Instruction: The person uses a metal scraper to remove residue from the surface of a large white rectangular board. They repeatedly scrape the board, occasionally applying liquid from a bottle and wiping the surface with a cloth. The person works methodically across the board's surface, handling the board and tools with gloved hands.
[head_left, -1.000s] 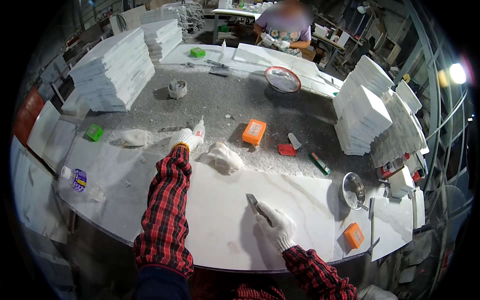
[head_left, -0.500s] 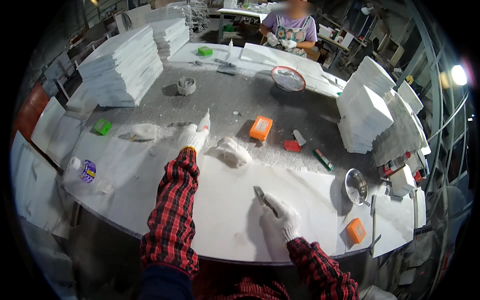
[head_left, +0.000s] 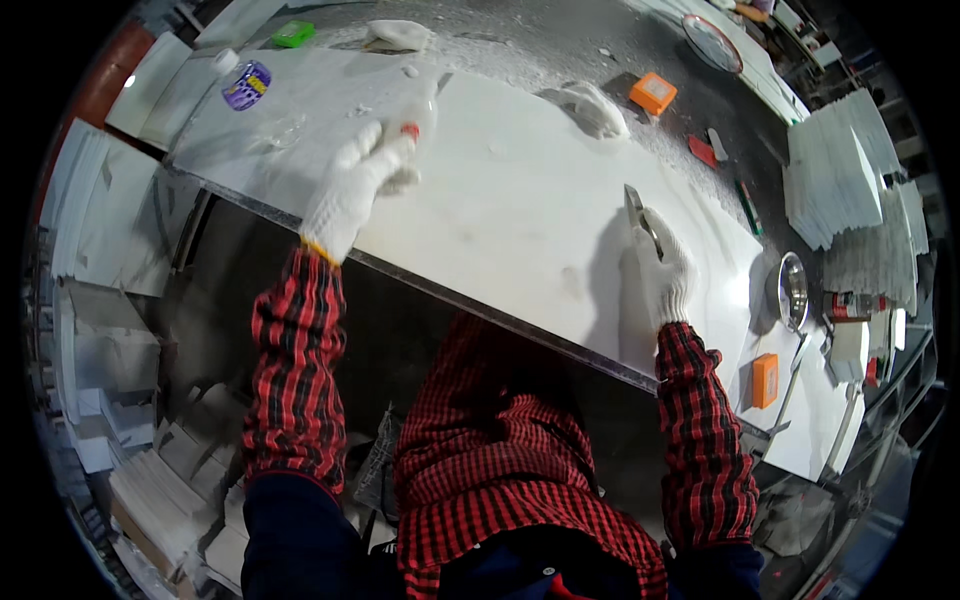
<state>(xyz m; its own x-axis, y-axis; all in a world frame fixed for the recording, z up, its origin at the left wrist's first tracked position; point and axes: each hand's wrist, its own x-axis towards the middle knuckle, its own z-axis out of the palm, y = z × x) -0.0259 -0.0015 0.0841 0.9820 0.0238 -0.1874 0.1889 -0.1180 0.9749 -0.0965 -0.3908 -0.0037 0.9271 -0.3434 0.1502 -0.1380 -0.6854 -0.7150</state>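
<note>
My left hand (head_left: 355, 180), in a white knit glove, is closed around a white squeeze bottle (head_left: 424, 103) with a red band at its lower part and a narrow nozzle pointing away from me. It hovers over the left part of a large white stone slab (head_left: 490, 220). In my gloved right hand (head_left: 662, 262) is a flat metal scraper (head_left: 635, 207), its blade pointing up and away, above the slab's right part. The fingers hide most of its handle. Beyond the slab's far edge lies a crumpled white cloth (head_left: 597, 112).
A clear bottle with a purple label (head_left: 246, 85) lies at the left. Orange boxes (head_left: 653, 93), a red piece (head_left: 702, 151), a metal bowl (head_left: 791, 290) and stacked white slabs (head_left: 832, 180) stand to the right. A white glove (head_left: 398, 36) rests at the back.
The view has tilted down and turned. My left hand has come back toward me with the squeeze bottle, over the slab's near left part. My right hand still holds the scraper.
</note>
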